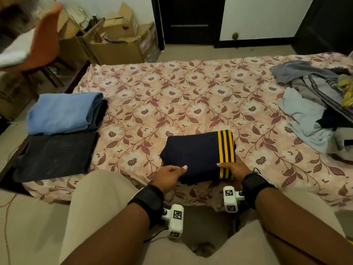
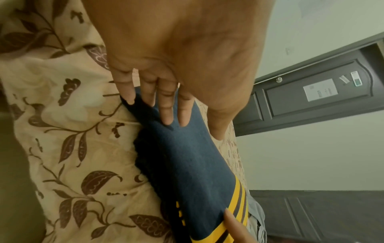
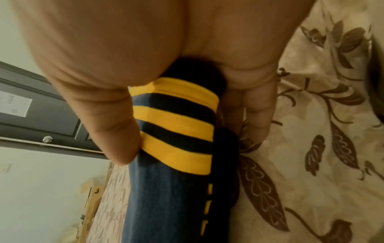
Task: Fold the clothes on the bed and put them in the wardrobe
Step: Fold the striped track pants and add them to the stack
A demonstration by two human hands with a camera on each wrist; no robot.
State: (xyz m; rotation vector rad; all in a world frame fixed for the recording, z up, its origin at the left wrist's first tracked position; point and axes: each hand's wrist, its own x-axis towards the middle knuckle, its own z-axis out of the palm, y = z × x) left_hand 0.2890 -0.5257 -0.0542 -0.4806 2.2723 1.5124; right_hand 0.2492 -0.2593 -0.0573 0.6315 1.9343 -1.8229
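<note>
A folded navy garment with yellow stripes (image 1: pixel 198 152) lies near the front edge of the floral bed (image 1: pixel 191 88). My left hand (image 1: pixel 170 175) is at its near left corner. In the left wrist view its fingers (image 2: pixel 166 108) lie straight on the navy cloth (image 2: pixel 187 164), with the thumb apart. My right hand (image 1: pixel 236 169) grips the near right corner at the stripes. In the right wrist view the thumb (image 3: pixel 120 139) presses on top of the striped cloth (image 3: pixel 174 131) and the fingers (image 3: pixel 255 118) are tucked beneath it.
A folded light blue stack (image 1: pixel 65 111) and a folded dark garment (image 1: pixel 55 155) sit on the bed's left side. A heap of unfolded clothes (image 1: pixel 313 104) fills the right side. Cardboard boxes (image 1: pixel 118 44), an orange chair (image 1: pixel 45 41) and a dark door (image 1: pixel 191 20) stand beyond the bed.
</note>
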